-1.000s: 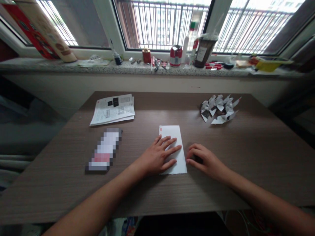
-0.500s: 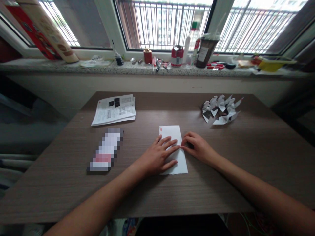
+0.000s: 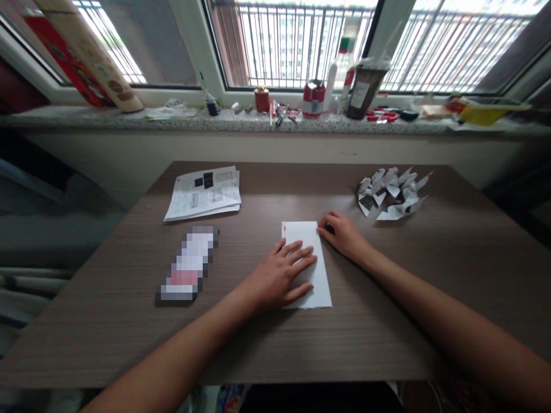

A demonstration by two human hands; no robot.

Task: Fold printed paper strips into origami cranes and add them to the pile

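A white sheet of paper (image 3: 322, 291), apparently folded lengthwise, lies on the table in front of me with a small orange mark near its top left corner. My left hand (image 3: 286, 274) rests flat across its middle, fingers spread. At the paper's right edge, close to the top corner, my right hand (image 3: 340, 230) has thumb and forefinger pinched together on the edge. The fingertips hide the bit of edge between them.
A phone (image 3: 188, 267) with a blurred screen lies left on the table (image 3: 241, 350), below a stack of printed sheets (image 3: 204, 198). Folded paper pieces (image 3: 391, 195) form a ring at the back right. The windowsill (image 3: 172, 121) holds a can (image 3: 314, 98), a cup (image 3: 365, 89) and small tools.
My right hand has slid up along the paper's right edge from about the middle to near the top corner. My left hand stays flat on the paper. The view has shifted slightly.
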